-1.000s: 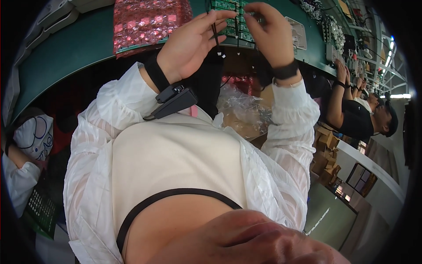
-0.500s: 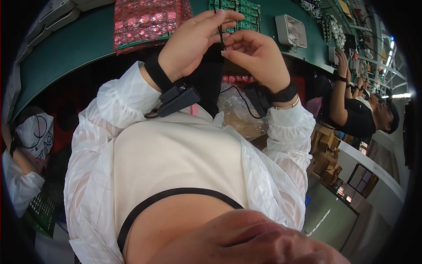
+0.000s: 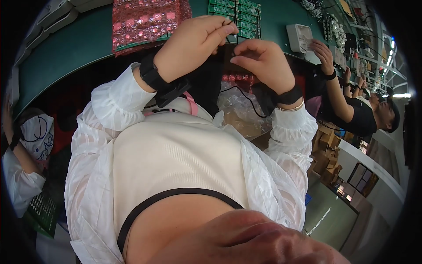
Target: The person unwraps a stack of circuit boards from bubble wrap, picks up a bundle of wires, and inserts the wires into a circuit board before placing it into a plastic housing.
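A thin black cable [image 3: 235, 14] runs down over the green circuit boards [image 3: 222, 9] to my hands. My left hand [image 3: 198, 42] is closed, its thumb and forefinger pinching the cable just in front of the boards. Lower and to the right, my right hand [image 3: 266, 64] is curled round the cable's lower stretch; its fingertips partly hide what they grip. Both wrists wear black straps, with a dark box-like device below the left one.
Red bubble wrap [image 3: 147, 24] covers boards at left on the green table [image 3: 66, 50]. A white plastic housing [image 3: 299, 37] lies at right, with a co-worker's hand [image 3: 323, 55] at it. Clear plastic bags [image 3: 241, 110] sit below the table edge.
The cable and my left fingers have shifted right; my right hand has moved slightly right and down. A co-worker's hand has come to the white housing, which has slid right.
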`<state>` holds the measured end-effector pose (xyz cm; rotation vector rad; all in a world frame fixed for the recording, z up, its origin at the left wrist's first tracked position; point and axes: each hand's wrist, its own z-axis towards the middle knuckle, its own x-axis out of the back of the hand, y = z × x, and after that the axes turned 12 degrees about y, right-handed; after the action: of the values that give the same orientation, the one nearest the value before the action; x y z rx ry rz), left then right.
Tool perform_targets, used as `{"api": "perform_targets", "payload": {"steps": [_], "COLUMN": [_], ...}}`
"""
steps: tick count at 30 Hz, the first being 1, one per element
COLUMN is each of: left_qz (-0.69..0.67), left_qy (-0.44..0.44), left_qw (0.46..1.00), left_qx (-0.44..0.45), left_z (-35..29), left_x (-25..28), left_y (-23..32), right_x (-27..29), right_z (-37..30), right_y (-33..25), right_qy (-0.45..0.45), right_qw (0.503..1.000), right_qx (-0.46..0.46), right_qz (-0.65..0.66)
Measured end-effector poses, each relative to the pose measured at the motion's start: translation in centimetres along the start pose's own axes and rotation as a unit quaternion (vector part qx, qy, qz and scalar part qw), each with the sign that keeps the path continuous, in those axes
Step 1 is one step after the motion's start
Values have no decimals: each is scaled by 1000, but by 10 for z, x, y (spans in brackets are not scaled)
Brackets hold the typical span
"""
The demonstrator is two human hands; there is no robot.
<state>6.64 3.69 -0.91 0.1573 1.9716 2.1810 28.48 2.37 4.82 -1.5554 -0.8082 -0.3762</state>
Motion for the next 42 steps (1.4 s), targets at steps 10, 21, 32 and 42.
{"api": "perform_targets", "payload": {"steps": [10,21,32,42], "left_qz": [-465,-99,-306,208], "left_qy": [-153,-67,-45,4], "left_qw": [870,990,940,949], "left_qx": [65,75,141,-239], "left_z": [-1,-18,-8,-23], "left_x": [17,-18,-38,-21], "left_y": [-24,-30,-31,-24], "right_x": [43,17,12,6], "right_z": [38,79,86,78], "right_y": [37,0,31,33], "right_qy": [194,110,117,135], "right_qw": [963,970,979,903], "right_qx": [87,162,160,319], "right_qz": [-163,-142,-49,-255]}}
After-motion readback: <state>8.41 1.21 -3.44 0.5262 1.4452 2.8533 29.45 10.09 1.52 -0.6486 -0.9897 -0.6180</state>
